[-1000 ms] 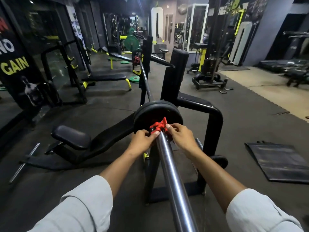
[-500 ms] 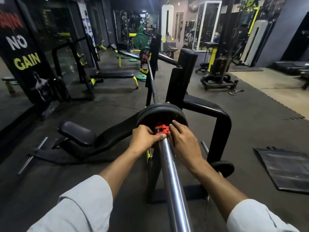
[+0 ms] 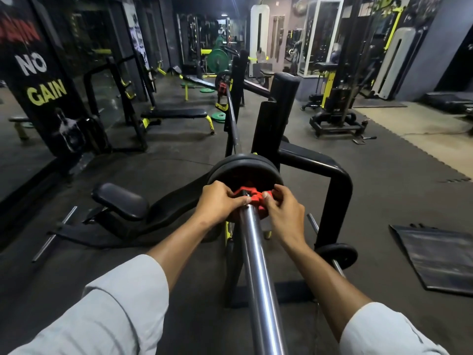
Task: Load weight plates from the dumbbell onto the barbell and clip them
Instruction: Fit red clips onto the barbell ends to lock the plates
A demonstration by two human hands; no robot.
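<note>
Head view: the left grip and the right grip both pinch the red clip from either side, fingers curled round it, thumbs pressing on its near face. The clip sits between the two grips, wrapped around the steel barbell, which runs from the clip back toward the person between the forearms. Just beyond the grips, touching the clip's far side, black weight plates sit on the bar. Past the plates to the right rises the black rack; left of the left grip lies a padded bench.
</note>
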